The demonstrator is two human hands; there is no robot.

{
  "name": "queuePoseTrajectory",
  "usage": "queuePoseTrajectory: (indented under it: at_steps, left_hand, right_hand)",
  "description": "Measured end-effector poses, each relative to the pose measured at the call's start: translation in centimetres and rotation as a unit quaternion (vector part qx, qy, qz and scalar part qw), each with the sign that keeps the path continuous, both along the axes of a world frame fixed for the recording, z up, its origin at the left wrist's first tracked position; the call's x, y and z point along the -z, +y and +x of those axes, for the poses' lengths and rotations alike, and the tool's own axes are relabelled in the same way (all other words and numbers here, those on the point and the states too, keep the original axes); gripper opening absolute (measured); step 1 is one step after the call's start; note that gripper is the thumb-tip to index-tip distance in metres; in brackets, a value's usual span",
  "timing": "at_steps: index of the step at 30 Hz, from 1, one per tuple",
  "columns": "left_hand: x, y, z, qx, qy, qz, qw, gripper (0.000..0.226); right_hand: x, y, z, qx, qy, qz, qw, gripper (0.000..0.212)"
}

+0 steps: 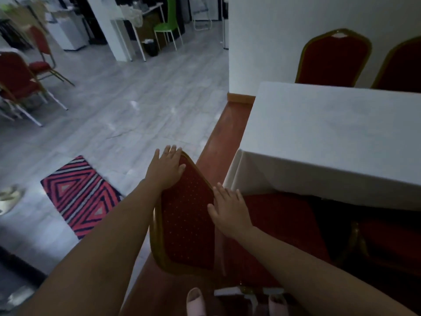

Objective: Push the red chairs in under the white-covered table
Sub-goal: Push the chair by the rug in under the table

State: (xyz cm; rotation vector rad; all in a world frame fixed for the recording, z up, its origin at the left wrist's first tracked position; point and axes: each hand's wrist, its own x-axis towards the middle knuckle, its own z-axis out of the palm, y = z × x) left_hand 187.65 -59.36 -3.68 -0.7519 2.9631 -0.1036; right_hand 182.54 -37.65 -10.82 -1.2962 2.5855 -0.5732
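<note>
A red chair [186, 222] with a gold frame stands right below me, its backrest turned toward me and its seat partly under the white-covered table [330, 142]. My left hand [167, 169] lies flat over the backrest's upper left corner, fingers spread. My right hand [229, 209] rests flat on the backrest's right edge. Neither hand is closed around the frame. Two more red chairs [333, 60] stand at the table's far side against the wall. Another red seat [391, 238] shows in the dark under the table's near edge on the right.
A striped red and black rug [79, 195] lies on the grey floor to the left. Other red chairs [18, 83] stand at the far left. A green chair [167, 23] and white tables are at the back. A white wall [262, 42] rises behind the table.
</note>
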Motion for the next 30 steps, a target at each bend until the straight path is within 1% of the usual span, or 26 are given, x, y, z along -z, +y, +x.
queuePoseTrajectory:
  at_steps: [4, 6, 8, 12, 16, 19, 21, 25, 27, 30]
  left_hand:
    - [0.4, -2.7, -0.1, 0.049, -0.011, 0.104, 0.993, 0.058]
    - [0.2, -3.0, -0.7, 0.105, -0.017, 0.11, 0.988, 0.056]
    - [0.0, -3.5, -1.0, 0.135, -0.017, 0.116, 0.984, 0.054]
    - [0.2, -4.7, -0.9, 0.126, -0.001, 0.157, 0.98, 0.052]
    - [0.2, -4.6, -0.4, 0.144, 0.03, 0.186, 0.972, 0.05]
    - [0.7, -5.3, 0.5, 0.137, 0.041, 0.214, 0.966, 0.051]
    - [0.8, -5.7, 1.1, 0.138, 0.05, 0.238, 0.96, 0.057]
    - [1.4, -5.9, 2.0, 0.154, 0.069, 0.266, 0.949, 0.063]
    - [1.3, -6.3, 1.6, 0.174, 0.062, 0.266, 0.946, 0.065]
    - [1.1, -7.0, 0.4, 0.239, 0.022, 0.264, 0.934, 0.064]
  right_hand:
    - [-0.8, -3.2, 3.8, 0.038, -0.016, -0.028, 0.999, 0.071]
    - [-1.6, -4.8, 5.7, 0.045, -0.017, -0.038, 0.998, 0.073]
    - [-2.5, -6.1, 7.4, 0.052, -0.021, -0.044, 0.997, 0.076]
    - [-3.5, -8.0, 9.9, 0.054, -0.025, -0.026, 0.998, 0.083]
    - [-3.3, -9.2, 11.5, 0.057, -0.021, 0.005, 0.998, 0.09]
    - [-3.0, -9.8, 12.4, 0.078, -0.035, 0.004, 0.996, 0.085]
    - [-2.8, -10.2, 12.8, 0.099, -0.038, -0.003, 0.994, 0.081]
    - [-2.2, -10.1, 13.6, 0.133, -0.034, 0.007, 0.99, 0.081]
    - [-2.1, -10.3, 13.7, 0.15, -0.021, -0.004, 0.988, 0.079]
    - [-2.0, -11.4, 13.8, 0.195, 0.011, -0.02, 0.981, 0.075]
